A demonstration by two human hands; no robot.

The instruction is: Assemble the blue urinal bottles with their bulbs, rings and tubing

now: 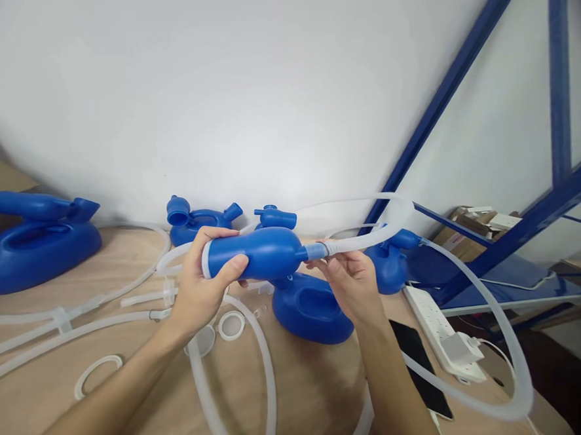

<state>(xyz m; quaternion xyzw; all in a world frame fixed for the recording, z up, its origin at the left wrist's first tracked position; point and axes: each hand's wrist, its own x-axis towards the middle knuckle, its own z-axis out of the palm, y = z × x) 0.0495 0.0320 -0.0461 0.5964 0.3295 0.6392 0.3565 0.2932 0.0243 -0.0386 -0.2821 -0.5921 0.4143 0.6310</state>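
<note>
My left hand [208, 275] is wrapped around a blue, bottle-shaped plastic funnel [258, 252] with a white rim at its left end. Its narrow right end joins a translucent hose [356, 242] through a pale blue sleeve [315, 251]. A thin ring-like clamp [326, 248] sits around the hose by the joint. There the fingers of my right hand [351, 279] pinch at the hose and clamp from below; the fingertips are partly hidden. Just under the funnel stands a blue jug with a handle [316, 308], partly covered by it.
More blue jugs [41, 246] stand along the wall. Loose hoses [268, 370], white rings [231, 325] and a clear disc [202, 341] lie on the brown table covering [150, 423]. At right are a phone [420, 367], a power strip [432, 320] and a blue metal frame [458, 69].
</note>
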